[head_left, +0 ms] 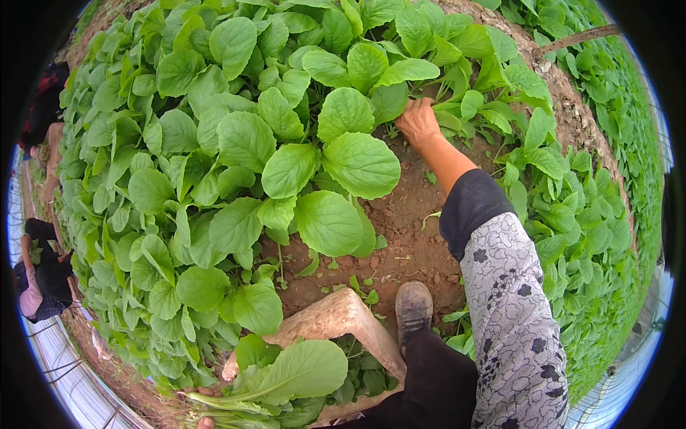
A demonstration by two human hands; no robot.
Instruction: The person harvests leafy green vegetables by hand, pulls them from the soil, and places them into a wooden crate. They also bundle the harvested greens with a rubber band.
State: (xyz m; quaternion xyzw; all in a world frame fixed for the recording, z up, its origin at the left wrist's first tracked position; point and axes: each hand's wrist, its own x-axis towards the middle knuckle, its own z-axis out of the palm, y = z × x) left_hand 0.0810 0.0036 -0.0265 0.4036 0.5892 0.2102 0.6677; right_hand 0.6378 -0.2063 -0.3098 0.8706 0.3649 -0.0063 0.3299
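Observation:
My left hand (206, 392) is at the lower left, mostly hidden, with its fingers closed round the pale stems of a bunch of leafy greens (293, 379). The bunch's broad leaves spread to the right, over a pale, soil-stained box-like object (307, 319). Farther off, my right hand (420, 123) reaches down at the base of the growing leafy greens (361, 164), close to the soil. Its fingers are curled, and leaves cover their tips, so what they grip is hidden.
Dense green plants fill the left and far side; more grow at right (572, 222). Bare brown soil (407, 207) lies between them. My shoe (414, 307) stands on it beside the box-like object. A wooden stick (579, 38) leans at far right. Another person (43, 272) is at the left edge.

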